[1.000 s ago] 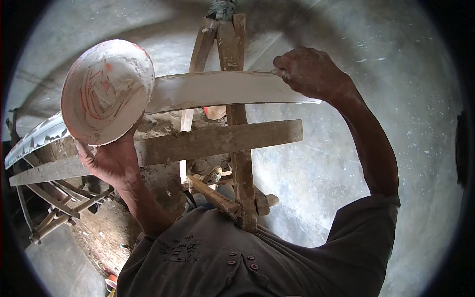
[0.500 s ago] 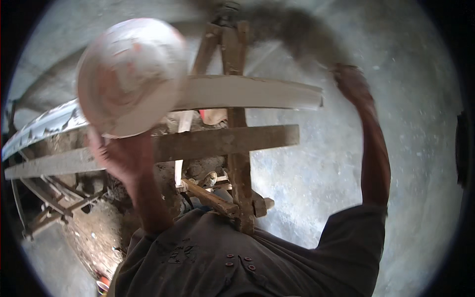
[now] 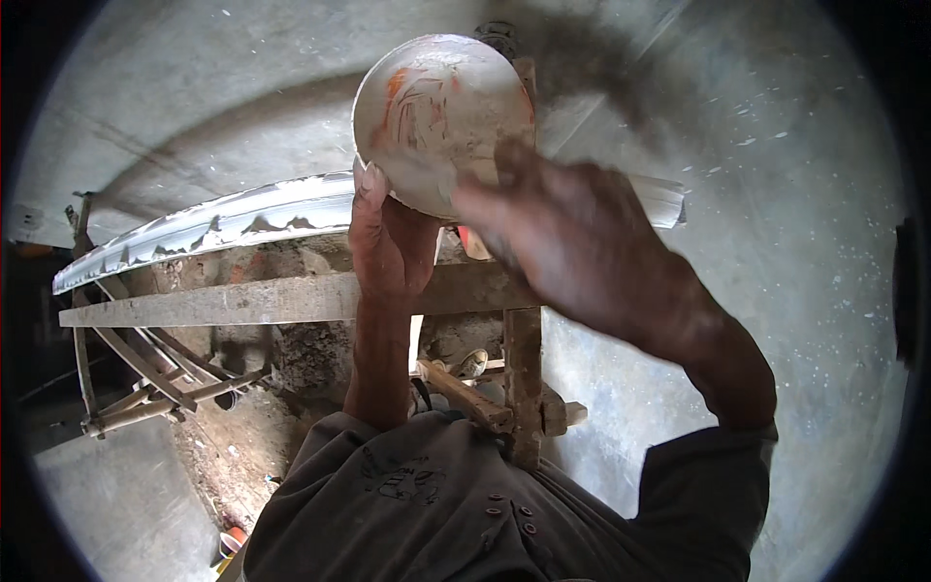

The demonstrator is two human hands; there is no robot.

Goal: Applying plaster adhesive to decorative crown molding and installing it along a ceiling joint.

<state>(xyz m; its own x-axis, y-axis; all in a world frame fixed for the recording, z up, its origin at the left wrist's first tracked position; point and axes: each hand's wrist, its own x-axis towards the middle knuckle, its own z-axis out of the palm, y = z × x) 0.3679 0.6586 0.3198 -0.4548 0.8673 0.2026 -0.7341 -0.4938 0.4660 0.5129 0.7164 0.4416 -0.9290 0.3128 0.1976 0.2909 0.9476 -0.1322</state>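
My left hand (image 3: 386, 233) grips a round white plate (image 3: 432, 107) from below, its face streaked with pale paste and orange smears. My right hand (image 3: 572, 247), blurred, is over the plate’s lower right with curled fingers; what it holds is too smeared to make out. Behind both hands lies a long curved white strip (image 3: 204, 223), its edge ragged with white material. Nearer me runs a weathered plank (image 3: 213, 305), crossed by an upright timber (image 3: 524, 388) of a rough wooden trestle.
A stand of crossed poles (image 3: 145, 383) is at the left. Grey concrete (image 3: 737, 291) surrounds the trestle. Rubble and dirt (image 3: 223, 456) lie below, with a small orange container (image 3: 233, 538) at the bottom. A shoe (image 3: 473, 364) shows beneath the timbers.
My left hand and the plate have moved right and toward the centre. My right hand has come from the strip’s right end, out past it, back in over the plate.
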